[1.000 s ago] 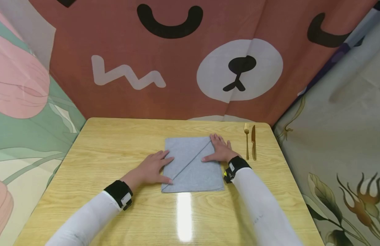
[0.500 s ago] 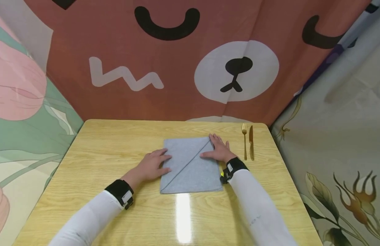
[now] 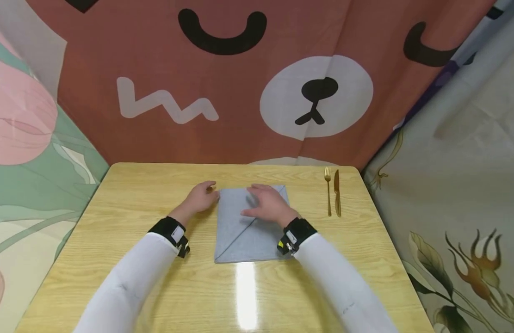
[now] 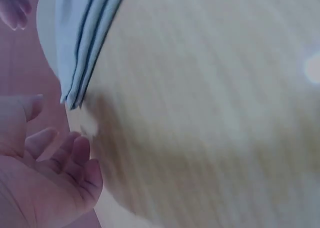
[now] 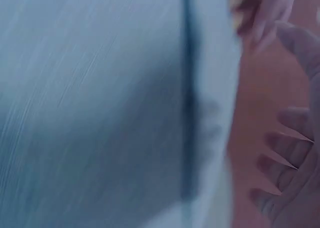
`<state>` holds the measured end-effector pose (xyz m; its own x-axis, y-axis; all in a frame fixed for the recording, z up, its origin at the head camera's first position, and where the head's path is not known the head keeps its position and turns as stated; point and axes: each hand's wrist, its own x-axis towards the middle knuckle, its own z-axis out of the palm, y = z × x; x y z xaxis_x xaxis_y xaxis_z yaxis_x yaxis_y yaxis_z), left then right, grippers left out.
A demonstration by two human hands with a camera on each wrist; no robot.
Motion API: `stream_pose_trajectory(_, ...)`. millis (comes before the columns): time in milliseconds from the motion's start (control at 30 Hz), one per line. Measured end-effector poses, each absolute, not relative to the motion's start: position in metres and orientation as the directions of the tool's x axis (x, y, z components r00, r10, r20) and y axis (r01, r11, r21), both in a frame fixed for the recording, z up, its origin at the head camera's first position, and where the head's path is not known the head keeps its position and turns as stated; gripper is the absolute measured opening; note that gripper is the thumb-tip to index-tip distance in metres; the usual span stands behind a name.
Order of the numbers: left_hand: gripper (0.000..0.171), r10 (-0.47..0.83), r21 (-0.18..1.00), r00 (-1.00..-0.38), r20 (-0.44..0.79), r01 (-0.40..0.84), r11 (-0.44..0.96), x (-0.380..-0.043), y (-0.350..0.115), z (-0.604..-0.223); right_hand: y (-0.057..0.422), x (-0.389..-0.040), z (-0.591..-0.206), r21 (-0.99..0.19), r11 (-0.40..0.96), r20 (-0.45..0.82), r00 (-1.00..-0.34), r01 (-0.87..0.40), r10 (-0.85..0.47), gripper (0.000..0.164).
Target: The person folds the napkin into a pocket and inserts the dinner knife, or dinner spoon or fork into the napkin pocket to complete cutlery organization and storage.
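Observation:
A grey-blue cloth napkin (image 3: 232, 208), folded into a flat square with a diagonal fold line across its top, lies on the table. My left hand (image 3: 201, 198) is beside its far left corner, fingers loosely bent and holding nothing. In the left wrist view, a small gap separates that hand (image 4: 55, 183) from the stacked napkin layers (image 4: 90, 48). Over the upper middle of the napkin hovers my right hand (image 3: 268, 203), its fingers spread and its shadow falling on the cloth. The right wrist view shows those fingers (image 5: 287, 148) apart, with nothing between them.
A gold fork (image 3: 328, 192) and a gold knife (image 3: 337, 194) lie side by side at the far right of the wooden table (image 3: 157, 185). Printed curtains (image 3: 240, 138) hang behind the table and along both sides.
My left hand has slid away from the napkin's left edge toward its far left corner. My right hand has left the far right corner and moved left over the cloth.

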<state>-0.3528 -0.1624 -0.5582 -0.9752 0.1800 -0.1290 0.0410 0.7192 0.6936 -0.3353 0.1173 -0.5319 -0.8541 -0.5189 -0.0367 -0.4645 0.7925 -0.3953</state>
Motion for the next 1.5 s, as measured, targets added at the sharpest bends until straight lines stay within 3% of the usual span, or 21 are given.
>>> stream_pose_trajectory(267, 0.056, 0.176, 0.684, -0.956, -0.235, -0.033, 0.729, -0.371, -0.164, -0.548, 0.060, -0.295, -0.505, -0.266, 0.630, -0.042, -0.644, -0.730, -0.764, 0.056)
stream_pose_trajectory(433, 0.053, 0.210, 0.674, -0.942, -0.261, -0.022, 0.739, -0.378, -0.163, -0.541, 0.037, -0.274, -0.509, -0.152, 0.536, -0.077, -0.531, -0.830, -0.844, 0.047)
stream_pose_trajectory(600, 0.053, 0.210, 0.661, -0.932, -0.295, -0.041, 0.749, -0.380, -0.158, -0.536, 0.021, -0.256, -0.515, -0.151, 0.487, -0.176, -0.462, -0.860, -0.869, 0.042)
stream_pose_trajectory(800, 0.051, 0.189, 0.663, -0.915, -0.356, -0.104, 0.742, -0.379, -0.151, -0.533, 0.011, -0.244, -0.525, -0.155, 0.470, -0.236, -0.429, -0.869, -0.872, 0.041)
stream_pose_trajectory(1000, 0.031, 0.156, 0.647, -0.908, -0.390, -0.149, 0.748, -0.380, -0.146, -0.532, 0.007, -0.243, -0.535, -0.106, 0.458, -0.240, -0.424, -0.883, -0.873, 0.048)
stream_pose_trajectory(1100, 0.036, 0.139, 0.638, -0.907, -0.397, -0.164, 0.753, -0.381, -0.143, -0.534, 0.007, -0.244, -0.537, -0.120, 0.454, -0.248, -0.416, -0.883, -0.875, 0.048)
stream_pose_trajectory(1500, 0.032, 0.160, 0.627, -0.910, -0.382, -0.128, 0.769, -0.381, -0.134, -0.537, 0.003, -0.245, -0.535, -0.117, 0.443, -0.292, -0.396, -0.889, -0.871, 0.013)
